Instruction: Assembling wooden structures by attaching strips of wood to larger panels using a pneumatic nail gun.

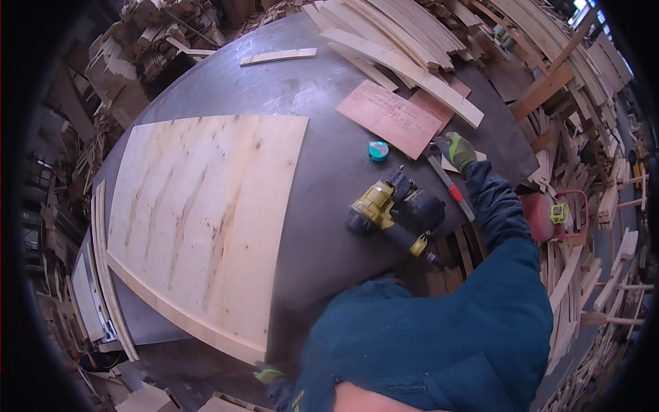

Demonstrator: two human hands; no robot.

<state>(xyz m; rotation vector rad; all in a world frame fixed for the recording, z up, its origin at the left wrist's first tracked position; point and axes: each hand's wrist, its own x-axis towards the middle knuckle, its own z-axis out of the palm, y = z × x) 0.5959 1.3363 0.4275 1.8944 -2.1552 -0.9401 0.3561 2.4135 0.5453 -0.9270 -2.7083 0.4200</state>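
My right hand (458,150), in a green and grey work glove, reaches out to the right edge of the dark round workbench (302,89) and is closed around the head end of a hammer (447,181), whose long handle with a red band runs back along my blue sleeve. Just left of that handle the yellow and black nail gun (392,214) lies on its side near the bench's near right edge. Beyond it sit a small teal tape roll (378,150) and a pinkish sheet of paper (389,117), which is partly tucked under a stack of pale wooden slats (405,48) at the far right edge. A large plywood panel (206,220) covers the left half of the bench, with a thin batten along its near edge. My left hand (267,375), also gloved, shows only as a sliver beside the panel's near corner, and I cannot tell whether it is gripping anything.
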